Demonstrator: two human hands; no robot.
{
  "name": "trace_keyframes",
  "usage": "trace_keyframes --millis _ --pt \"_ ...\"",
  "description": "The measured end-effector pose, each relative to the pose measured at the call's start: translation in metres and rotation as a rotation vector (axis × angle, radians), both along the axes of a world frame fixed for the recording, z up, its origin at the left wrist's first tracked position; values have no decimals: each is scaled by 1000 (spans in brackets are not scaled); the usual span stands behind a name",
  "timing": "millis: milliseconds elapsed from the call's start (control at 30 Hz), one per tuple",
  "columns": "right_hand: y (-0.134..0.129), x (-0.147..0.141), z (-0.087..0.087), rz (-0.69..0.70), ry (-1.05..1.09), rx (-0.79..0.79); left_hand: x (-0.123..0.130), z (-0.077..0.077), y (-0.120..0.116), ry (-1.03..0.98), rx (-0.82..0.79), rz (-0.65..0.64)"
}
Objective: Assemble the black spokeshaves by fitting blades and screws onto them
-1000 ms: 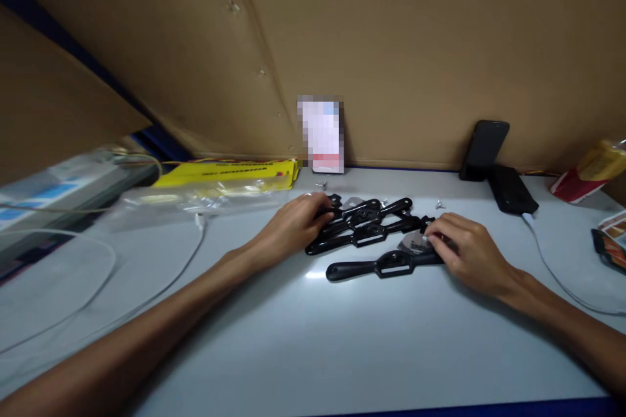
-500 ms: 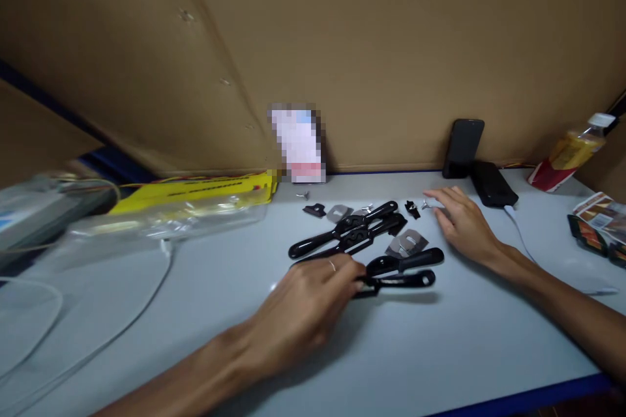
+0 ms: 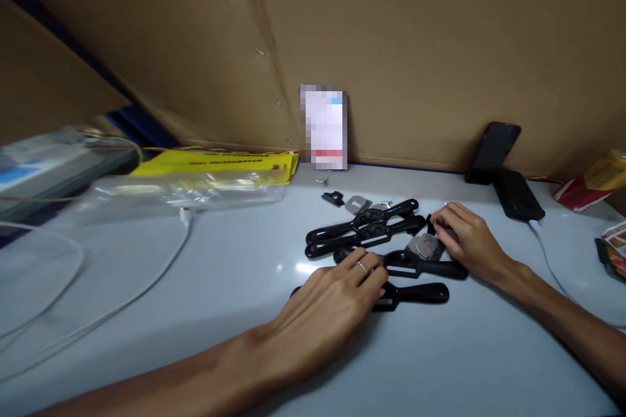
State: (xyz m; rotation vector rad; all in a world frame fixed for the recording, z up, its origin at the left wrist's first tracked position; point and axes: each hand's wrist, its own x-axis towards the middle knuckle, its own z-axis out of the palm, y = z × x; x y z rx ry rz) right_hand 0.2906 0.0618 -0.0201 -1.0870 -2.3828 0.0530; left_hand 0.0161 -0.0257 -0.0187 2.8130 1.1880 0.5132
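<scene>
In the head view, my left hand curls over the nearest black spokeshave body, fingertips at its middle. That body lies on the table, its left half mostly hidden beneath the hand. Just beyond it is another spokeshave body. Two more, a nearer one and a farther one, lie side by side behind. At the right of the group, my right hand pinches a small black clamp piece, partly hidden by the fingers. Below it lie grey slotted blades.
Behind are a black cap piece, a grey blade and a small screw. A lit phone, dark phone, power bank and bottle stand or lie at the back. Left are plastic bags and a cable.
My left hand has lowered the nearest spokeshave body onto the table. My right hand has moved from beside a small screw to the black clamp piece and pinched it. The view has shifted.
</scene>
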Motion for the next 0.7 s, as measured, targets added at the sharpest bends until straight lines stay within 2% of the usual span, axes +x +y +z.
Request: trace_keyframes --millis 133,233,400,467,567,700 --pt "-4 -2 4 43 -66 -41 -1 0 2 32 -50 47" --pt "-8 -7 6 19 -6 -65 -1 0 2 41 -61 30" --pt "-2 -1 15 -185 321 -210 -1 3 2 11 -87 5" --pt "7 11 20 -298 380 -173 -1 5 2 -13 -96 7" --pt "22 33 20 -399 291 -139 -2 4 3 -52 -81 -4" --pt "30 49 11 -413 86 -146 -2 2 4 -67 -42 -2"
